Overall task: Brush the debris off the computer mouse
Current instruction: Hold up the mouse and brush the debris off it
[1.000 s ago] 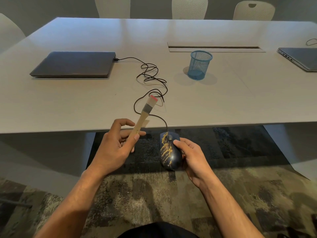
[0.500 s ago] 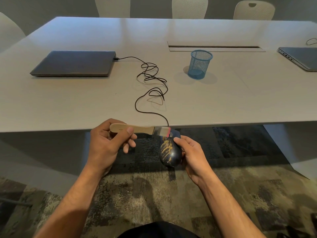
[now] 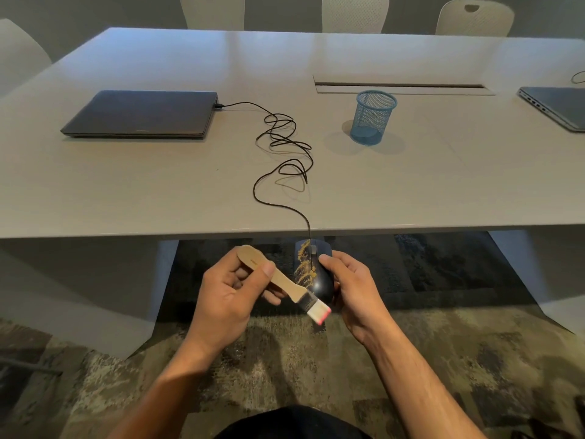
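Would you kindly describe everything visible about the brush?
The brush is small and flat, with a pale wooden handle, a dark ferrule and white bristles tipped pink. The left hand grips its rounded handle end, angling the bristles down and rightward past the near end of the computer mouse. Whether the bristles touch the mouse is unclear.
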The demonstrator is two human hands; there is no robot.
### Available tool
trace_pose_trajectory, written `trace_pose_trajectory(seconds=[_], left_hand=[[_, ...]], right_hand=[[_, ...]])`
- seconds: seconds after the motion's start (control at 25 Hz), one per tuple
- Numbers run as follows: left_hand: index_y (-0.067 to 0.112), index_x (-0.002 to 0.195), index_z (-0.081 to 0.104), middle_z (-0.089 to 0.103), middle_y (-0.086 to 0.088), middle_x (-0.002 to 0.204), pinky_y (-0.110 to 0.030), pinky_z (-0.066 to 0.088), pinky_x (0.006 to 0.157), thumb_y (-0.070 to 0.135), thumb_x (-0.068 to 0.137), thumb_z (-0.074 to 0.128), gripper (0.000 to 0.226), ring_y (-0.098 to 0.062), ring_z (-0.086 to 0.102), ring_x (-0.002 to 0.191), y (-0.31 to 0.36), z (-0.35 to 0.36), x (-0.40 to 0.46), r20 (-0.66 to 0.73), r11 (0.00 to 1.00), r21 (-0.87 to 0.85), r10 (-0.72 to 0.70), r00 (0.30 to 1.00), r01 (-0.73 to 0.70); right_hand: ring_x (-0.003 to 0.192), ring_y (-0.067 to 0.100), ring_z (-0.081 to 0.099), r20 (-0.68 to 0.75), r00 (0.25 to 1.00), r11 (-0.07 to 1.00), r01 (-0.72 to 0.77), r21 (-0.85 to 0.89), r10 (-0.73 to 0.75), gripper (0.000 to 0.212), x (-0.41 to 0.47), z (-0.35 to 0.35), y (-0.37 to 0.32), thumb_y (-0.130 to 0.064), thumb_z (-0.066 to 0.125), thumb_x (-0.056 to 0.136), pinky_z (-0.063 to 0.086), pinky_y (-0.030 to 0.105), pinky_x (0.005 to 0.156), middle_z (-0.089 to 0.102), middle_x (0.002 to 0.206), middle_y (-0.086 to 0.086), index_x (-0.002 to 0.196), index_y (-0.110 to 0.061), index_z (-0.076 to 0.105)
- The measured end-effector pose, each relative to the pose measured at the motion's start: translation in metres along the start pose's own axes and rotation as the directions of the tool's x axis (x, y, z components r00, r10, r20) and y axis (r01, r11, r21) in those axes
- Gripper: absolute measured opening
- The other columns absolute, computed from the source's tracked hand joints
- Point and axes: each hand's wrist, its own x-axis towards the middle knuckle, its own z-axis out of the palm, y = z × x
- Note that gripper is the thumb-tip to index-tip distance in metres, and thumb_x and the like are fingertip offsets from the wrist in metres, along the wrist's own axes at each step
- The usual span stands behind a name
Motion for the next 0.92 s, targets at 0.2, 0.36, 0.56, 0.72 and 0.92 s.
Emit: trace_pose_trajectory(seconds=[0.2, 0.36, 0.56, 0.72, 0.92], left_hand=[[0.012, 0.090, 0.060, 0.073, -0.015, 0.084, -0.025, 0.059, 0.058, 0.016, 0.087, 0.059, 0.005, -0.022, 0.073, 0.063, -0.005, -0.010, -0.004, -0.131, 0.996, 0.083, -0.013, 0.991, 0.024], [0.025, 0.083, 0.062, 0.072, -0.012, 0.081, -0.025, 0.059, 0.055, 0.015, 0.089, 0.059, 0.013, -0.023, 0.074, 0.062, 0.003, -0.026, -0.004, -0.237, 0.996, 0.090, 0.045, 0.970, -0.024], [0.020, 0.085, 0.061, 0.072, 0.000, 0.081, -0.020, 0.056, 0.054, 0.014, 0.088, 0.064, 0.007, -0.016, 0.073, 0.065, 0.010, -0.004, -0.017, -0.103, 0.985, 0.124, 0.135, 0.985, -0.122], [0.020, 0.090, 0.064, 0.072, -0.001, 0.084, -0.023, 0.058, 0.060, 0.025, 0.085, 0.061, 0.007, -0.013, 0.074, 0.071, 0.000, 0.005, -0.030, -0.048, 0.977, 0.161, 0.149, 0.988, -0.140], [0.016, 0.087, 0.064, 0.072, 0.003, 0.081, -0.027, 0.059, 0.059, 0.027, 0.085, 0.061, 0.012, -0.012, 0.073, 0.071, -0.001, -0.021, -0.033, -0.143, 0.966, 0.223, 0.168, 0.975, -0.134]], right_hand=[[0.070, 0.010, 0.069, 0.015, 1.000, 1.000, -0.013, 0.025, 0.013, 0.023, -0.005, -0.002, -0.002, -0.019, 0.057, 0.099, 0.051, 0.024, 0.056, 0.075, 0.087, 0.004, 0.111, -0.003, 0.069], [0.072, 0.010, 0.070, 0.006, 1.000, 0.999, -0.015, 0.045, 0.015, 0.024, -0.007, -0.003, -0.001, -0.019, 0.058, 0.098, 0.053, 0.026, 0.060, 0.075, 0.088, 0.003, 0.113, -0.004, 0.069], [0.068, 0.011, 0.070, 0.029, 0.999, 0.996, -0.030, 0.078, 0.028, 0.019, -0.009, 0.004, -0.001, -0.017, 0.058, 0.098, 0.052, 0.025, 0.056, 0.075, 0.082, 0.003, 0.108, -0.005, 0.068], [0.065, 0.011, 0.069, 0.029, 0.999, 0.994, -0.022, 0.103, 0.019, 0.014, -0.013, 0.007, -0.003, -0.015, 0.058, 0.098, 0.053, 0.024, 0.054, 0.074, 0.078, 0.002, 0.101, -0.007, 0.069], [0.059, 0.005, 0.068, -0.003, 1.000, 0.998, -0.025, 0.049, 0.025, 0.015, -0.016, 0.004, -0.003, -0.017, 0.059, 0.099, 0.047, 0.019, 0.046, 0.074, 0.076, -0.004, 0.108, -0.010, 0.068]])
